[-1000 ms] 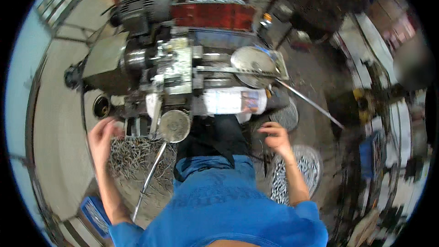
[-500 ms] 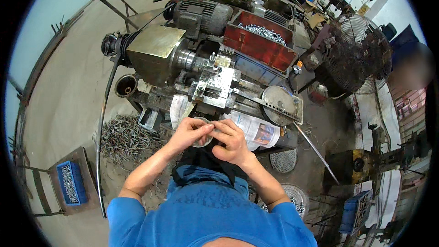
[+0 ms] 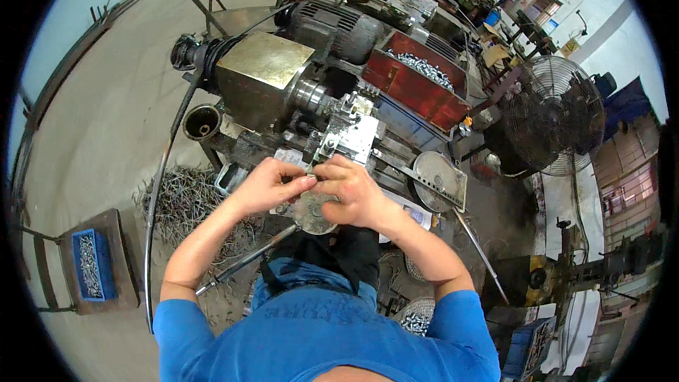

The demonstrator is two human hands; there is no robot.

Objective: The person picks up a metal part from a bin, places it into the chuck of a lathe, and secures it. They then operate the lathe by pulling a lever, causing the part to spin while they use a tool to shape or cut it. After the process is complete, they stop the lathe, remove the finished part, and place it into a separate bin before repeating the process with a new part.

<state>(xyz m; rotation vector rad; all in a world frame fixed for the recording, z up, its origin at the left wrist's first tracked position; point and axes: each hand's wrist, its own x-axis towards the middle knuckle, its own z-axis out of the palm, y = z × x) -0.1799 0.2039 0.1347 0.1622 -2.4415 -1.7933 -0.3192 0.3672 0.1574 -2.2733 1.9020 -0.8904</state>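
My left hand [image 3: 269, 187] and my right hand [image 3: 356, 192] meet fingertip to fingertip in front of a small lathe-like machine. Both pinch at a tiny piece between them, too small and covered to name. Just beyond my fingers lies the shiny metal tool slide [image 3: 353, 134], with the round spindle end [image 3: 309, 93] to its upper left. Below my hands shows a round grey metal disc [image 3: 315, 213], and a metal rod [image 3: 247, 258] slants from it down to the left.
A red bin [image 3: 410, 74] of small metal parts stands behind the slide, by a motor [image 3: 336, 28]. Right are a round plate [image 3: 435, 177], a long lever [image 3: 481, 258] and a fan [image 3: 555, 117]. Metal scrap [image 3: 184, 205] and a blue crate [image 3: 107, 265] lie left.
Both hands have moved forward, closer to the tool slide, still together at the fingertips. The grey disc and its rod now show more fully below them. The whole view has shifted slightly.
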